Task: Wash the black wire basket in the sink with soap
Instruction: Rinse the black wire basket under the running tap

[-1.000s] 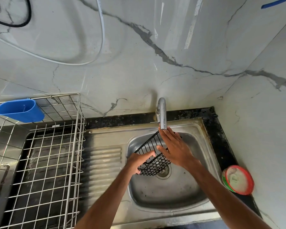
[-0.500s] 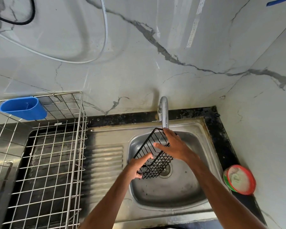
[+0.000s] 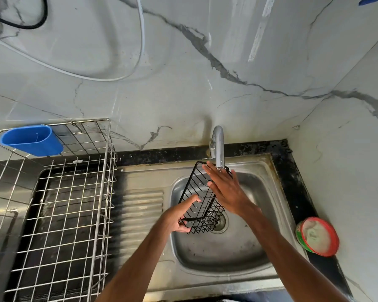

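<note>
Whereas the right hand [image 3: 226,190] curled over the rim half a second ago, it now lies flat, fingers extended, against the inner side of the black wire basket [image 3: 202,199]. The basket stands tilted on end above the sink [image 3: 268,216], its upper rim now touching the spout of the faucet [image 3: 218,147] at 12 o'clock, higher than before. The left hand [image 3: 179,216] grips the lower corner at 7 o'clock, thumb and fingers pinching the wire. The basket is a rectangular grid of thin black rods with a diamond-mesh base. The basin is dull, stained stainless steel with a round drain [image 3: 220,223] and a ribbed drainboard [image 3: 140,205] at 9 o'clock. Farther that way sits a chrome wire dish rack [image 3: 59,212] carrying a blue plastic cup [image 3: 31,140]. At 3 o'clock, a round red-rimmed soap tub [image 3: 316,236] rests on the black counter [image 3: 292,179]. Grey-veined marble-look wall panels [image 3: 183,83] enclose the corner.
</note>
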The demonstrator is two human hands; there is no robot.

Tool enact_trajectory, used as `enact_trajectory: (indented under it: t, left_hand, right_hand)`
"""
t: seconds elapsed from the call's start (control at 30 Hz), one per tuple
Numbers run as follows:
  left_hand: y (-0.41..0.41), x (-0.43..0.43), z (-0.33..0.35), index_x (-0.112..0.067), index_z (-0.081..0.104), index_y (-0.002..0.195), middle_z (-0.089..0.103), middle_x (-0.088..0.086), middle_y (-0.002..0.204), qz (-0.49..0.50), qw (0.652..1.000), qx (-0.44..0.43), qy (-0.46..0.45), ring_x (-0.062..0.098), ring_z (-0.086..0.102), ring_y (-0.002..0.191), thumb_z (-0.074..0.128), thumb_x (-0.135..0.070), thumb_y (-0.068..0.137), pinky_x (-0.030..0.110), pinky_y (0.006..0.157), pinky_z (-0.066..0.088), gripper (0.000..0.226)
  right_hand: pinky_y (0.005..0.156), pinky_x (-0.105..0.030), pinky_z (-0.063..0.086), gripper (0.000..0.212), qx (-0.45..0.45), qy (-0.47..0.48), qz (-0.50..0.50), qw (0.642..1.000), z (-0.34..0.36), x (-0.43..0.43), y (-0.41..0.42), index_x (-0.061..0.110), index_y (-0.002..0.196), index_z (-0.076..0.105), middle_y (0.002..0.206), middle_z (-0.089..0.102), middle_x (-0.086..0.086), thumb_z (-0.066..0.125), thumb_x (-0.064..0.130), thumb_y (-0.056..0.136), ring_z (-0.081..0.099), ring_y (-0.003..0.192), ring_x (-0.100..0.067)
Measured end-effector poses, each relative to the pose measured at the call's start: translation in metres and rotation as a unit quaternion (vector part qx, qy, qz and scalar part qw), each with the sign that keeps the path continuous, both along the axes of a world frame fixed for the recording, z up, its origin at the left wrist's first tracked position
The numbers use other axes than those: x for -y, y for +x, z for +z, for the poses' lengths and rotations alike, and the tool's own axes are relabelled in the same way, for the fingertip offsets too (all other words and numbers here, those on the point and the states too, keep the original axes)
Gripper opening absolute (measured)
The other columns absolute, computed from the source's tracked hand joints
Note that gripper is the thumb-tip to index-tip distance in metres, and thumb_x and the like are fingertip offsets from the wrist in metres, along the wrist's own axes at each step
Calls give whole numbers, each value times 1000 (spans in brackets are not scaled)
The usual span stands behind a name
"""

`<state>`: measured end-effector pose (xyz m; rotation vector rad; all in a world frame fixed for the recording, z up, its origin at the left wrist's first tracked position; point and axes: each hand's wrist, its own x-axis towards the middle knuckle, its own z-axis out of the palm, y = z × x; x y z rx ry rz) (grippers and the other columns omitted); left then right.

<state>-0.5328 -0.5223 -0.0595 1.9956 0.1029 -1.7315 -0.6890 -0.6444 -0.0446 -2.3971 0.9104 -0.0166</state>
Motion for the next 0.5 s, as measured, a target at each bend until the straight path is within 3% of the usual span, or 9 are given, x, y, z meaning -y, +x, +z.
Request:
enact_trajectory:
  t: [0.1, 0.33, 0.4, 0.5]
  left_hand:
    - [1, -1, -2, -18, 45, 123, 40, 20, 137, 11, 1000, -4, 3, 35, 55, 117, 90, -57, 65, 53, 89, 62, 84]
    - [3, -5, -2, -19, 45, 123, 38, 21, 139, 8, 1000, -2, -10, 35, 53, 119, 89, -56, 68, 54, 94, 60, 79]
    - [3, -5, -2, -20, 49, 125, 36, 20, 145, -7, 1000, 8, -16, 34, 52, 120, 85, -59, 72, 53, 95, 60, 76]
    - [5, -4, -2, -24, 56, 130, 32, 19, 153, -32, 999, 9, -29, 31, 52, 116, 80, -65, 75, 50, 94, 61, 74]
  right_hand:
    - [124, -53, 10, 65, -20, 54, -37, 998, 10, 6, -1, 28, 161, 8, 167, 18, 0, 31, 53, 106, 17, 154, -24]
    - [119, -62, 23, 92, -59, 105, -103, 987, 10, 24, -7, 25, 159, 19, 166, 22, -3, 32, 83, 89, 29, 150, -27]
    - [123, -61, 11, 91, -59, 97, -85, 990, 14, 19, 0, 23, 159, 20, 167, 19, -3, 35, 81, 90, 19, 153, -25]
    - [123, -55, -2, 93, -25, 133, -52, 989, 28, 2, 12, 32, 161, -2, 167, 0, 5, 41, 76, 92, -6, 152, -20]
